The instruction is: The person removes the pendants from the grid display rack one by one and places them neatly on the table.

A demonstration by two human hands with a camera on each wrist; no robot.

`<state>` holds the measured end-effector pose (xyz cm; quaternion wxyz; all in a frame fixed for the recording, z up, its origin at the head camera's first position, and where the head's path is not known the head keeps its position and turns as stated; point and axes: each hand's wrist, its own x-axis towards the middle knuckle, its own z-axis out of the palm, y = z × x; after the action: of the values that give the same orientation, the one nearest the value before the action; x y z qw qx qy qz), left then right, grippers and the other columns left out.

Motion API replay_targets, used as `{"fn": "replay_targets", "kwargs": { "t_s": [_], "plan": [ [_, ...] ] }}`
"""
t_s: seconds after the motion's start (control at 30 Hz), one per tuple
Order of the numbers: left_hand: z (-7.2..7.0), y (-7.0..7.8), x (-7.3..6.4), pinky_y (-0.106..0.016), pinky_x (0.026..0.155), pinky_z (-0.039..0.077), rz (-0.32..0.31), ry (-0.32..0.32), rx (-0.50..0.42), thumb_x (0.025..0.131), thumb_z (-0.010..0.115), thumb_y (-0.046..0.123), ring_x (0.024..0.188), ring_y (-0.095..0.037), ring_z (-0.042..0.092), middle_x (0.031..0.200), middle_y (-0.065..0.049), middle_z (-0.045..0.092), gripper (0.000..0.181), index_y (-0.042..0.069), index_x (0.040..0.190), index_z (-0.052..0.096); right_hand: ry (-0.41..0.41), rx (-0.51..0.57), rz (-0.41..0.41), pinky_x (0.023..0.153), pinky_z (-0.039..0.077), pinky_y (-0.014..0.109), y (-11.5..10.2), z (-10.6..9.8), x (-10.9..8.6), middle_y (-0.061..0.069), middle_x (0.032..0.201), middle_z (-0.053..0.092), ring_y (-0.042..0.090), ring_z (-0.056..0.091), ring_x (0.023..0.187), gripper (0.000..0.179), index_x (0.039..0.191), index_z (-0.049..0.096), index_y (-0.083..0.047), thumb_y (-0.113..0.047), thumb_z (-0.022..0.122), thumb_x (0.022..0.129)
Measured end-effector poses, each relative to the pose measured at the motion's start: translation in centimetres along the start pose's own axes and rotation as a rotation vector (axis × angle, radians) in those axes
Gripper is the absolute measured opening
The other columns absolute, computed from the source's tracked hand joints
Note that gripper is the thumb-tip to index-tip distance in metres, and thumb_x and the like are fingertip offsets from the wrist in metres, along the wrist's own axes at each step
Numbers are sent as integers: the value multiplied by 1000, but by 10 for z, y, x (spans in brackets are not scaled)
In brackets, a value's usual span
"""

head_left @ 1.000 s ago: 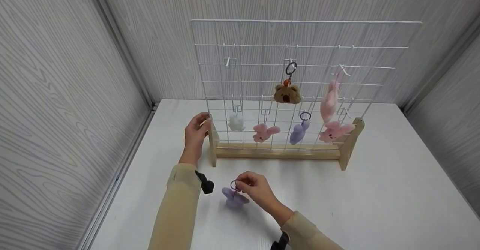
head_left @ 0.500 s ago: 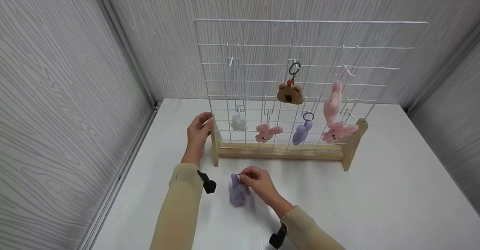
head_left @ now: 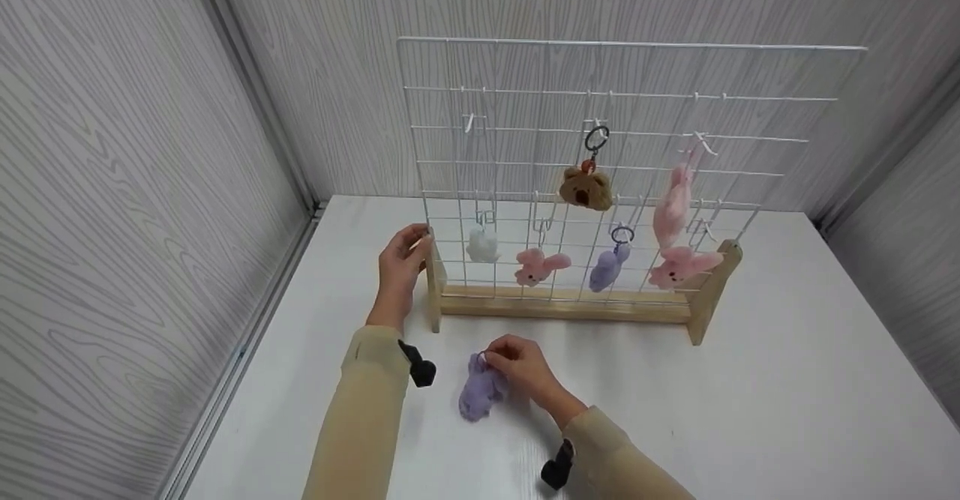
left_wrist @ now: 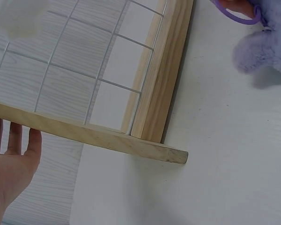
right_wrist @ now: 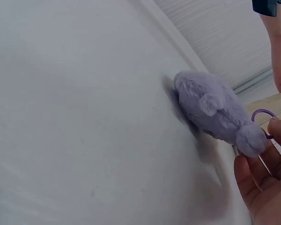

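A purple plush bunny keychain (head_left: 480, 391) hangs by its purple ring (right_wrist: 262, 115) from my right hand (head_left: 525, 369). Thumb and fingers pinch that ring, and in the right wrist view the plush body slants close over the white table. My left hand (head_left: 401, 260) grips the left wooden side (left_wrist: 89, 131) of a white wire grid rack (head_left: 517, 129), near its upper end. Several plush keychains hang on the rack: a brown bear (head_left: 586, 189), a white one (head_left: 482, 247), a purple one (head_left: 609, 267) and pink ones such as this bunny (head_left: 540, 267).
A bare white hook (head_left: 469, 123) sits at the rack's upper left. The rack's wooden base bar (head_left: 562, 307) runs along the white table (head_left: 750, 410). Wood-patterned panels (head_left: 135, 185) enclose the table at the back and both sides.
The purple keychain has turned in my right hand, from lying sideways below the ring to hanging lengthwise. My left hand stays at the rack's side while the head view shifts slightly.
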<state>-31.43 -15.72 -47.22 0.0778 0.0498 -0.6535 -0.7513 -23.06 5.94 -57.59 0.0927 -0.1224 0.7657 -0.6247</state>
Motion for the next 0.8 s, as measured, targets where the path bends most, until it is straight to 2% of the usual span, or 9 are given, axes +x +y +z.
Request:
{"fn": "replay_targets", "kwargs": {
  "t_s": [0.3, 0.47, 0.8],
  "plan": [
    [1, 1, 1, -34, 92, 44, -18, 14, -5, 90, 63, 23, 115, -13, 51, 124, -2, 55, 34, 12, 122, 57, -26, 33, 11, 68, 50, 26, 6, 2, 10, 5, 85, 64, 15, 59, 76, 13, 92, 67, -3, -15, 66, 88],
    [1, 1, 1, -34, 93, 43, -39, 23, 9, 91, 62, 23, 116, -12, 50, 125, 2, 54, 33, 15, 123, 56, -59, 75, 14, 68, 51, 29, 4, 8, 15, 13, 85, 65, 19, 61, 76, 14, 93, 65, 3, -10, 65, 88],
    [1, 0, 1, -33, 93, 44, -27, 22, -4, 91, 61, 19, 115, -12, 51, 124, 2, 55, 28, 18, 119, 59, -55, -67, 43, 62, 47, 27, 0, 13, 24, 3, 81, 61, 14, 55, 72, 7, 89, 65, -5, -12, 65, 88]
  ]
}}
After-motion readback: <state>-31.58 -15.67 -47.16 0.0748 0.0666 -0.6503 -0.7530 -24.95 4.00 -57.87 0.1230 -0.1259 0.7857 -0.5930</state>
